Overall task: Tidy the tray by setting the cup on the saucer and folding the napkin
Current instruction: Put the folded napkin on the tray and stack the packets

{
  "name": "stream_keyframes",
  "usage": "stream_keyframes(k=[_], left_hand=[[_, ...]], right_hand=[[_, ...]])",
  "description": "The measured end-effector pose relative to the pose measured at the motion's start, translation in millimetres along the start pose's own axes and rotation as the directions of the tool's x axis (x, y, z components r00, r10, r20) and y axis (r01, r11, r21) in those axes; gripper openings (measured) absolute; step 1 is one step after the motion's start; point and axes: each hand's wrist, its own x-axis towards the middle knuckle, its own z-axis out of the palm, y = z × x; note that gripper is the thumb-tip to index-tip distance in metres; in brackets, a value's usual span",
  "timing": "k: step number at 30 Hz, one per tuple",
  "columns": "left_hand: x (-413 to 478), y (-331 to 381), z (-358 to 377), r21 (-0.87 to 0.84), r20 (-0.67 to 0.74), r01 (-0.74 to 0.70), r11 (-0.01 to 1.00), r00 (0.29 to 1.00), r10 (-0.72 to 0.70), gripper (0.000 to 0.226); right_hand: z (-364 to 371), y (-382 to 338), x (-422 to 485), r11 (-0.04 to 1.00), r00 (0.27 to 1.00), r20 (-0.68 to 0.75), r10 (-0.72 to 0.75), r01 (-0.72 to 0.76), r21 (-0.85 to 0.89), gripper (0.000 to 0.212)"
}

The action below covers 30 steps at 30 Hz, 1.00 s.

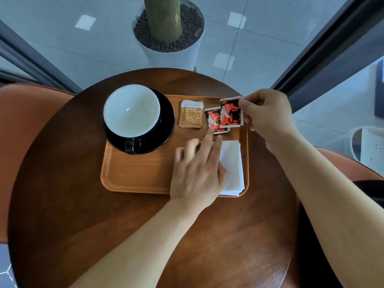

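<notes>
A black cup (132, 110) with a white inside stands on a black saucer (166, 125) at the left of the wooden tray (133, 173). A folded white napkin (231, 163) lies at the tray's right side, partly under my left hand (196, 171). That hand's index finger is stretched out and touches a red and black sachet (214, 119) lying on the tray. My right hand (268, 117) pinches a second red and black sachet (231, 112) by its right edge, just above the first one.
A tan sugar sachet (191, 113) lies on the tray between the saucer and the red sachets. The tray sits on a round dark wooden table (62, 183). A white planter (172, 38) stands on the floor behind, and orange seats flank the table.
</notes>
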Motion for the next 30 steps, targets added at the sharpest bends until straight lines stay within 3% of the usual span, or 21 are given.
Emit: stream_keyframes(k=[12,15,20,30], left_hand=[[0.1,0.9,-0.2,-0.008,-0.002,0.017,1.0,1.0,-0.017,0.056],[0.5,1.2,-1.1,-0.017,-0.023,0.024,1.0,0.999,-0.025,0.056],[0.6,1.7,-0.8,-0.02,-0.027,0.027,0.999,0.999,-0.027,0.057],[1.6,1.9,-7.6,-0.092,0.038,0.073,0.993,0.997,-0.07,0.058]], right_hand=[[16.3,-2.0,0.2,0.926,0.99,0.057,-0.126,0.138,-0.352,0.006],[18.2,-2.9,1.2,0.88,0.98,0.08,-0.18,0.197,-0.433,0.016],[24.0,-4.1,4.4,0.784,0.927,0.25,-0.281,0.372,-0.497,0.04],[26.8,-4.8,4.7,0.748,0.923,0.266,-0.279,0.383,-0.542,0.032]])
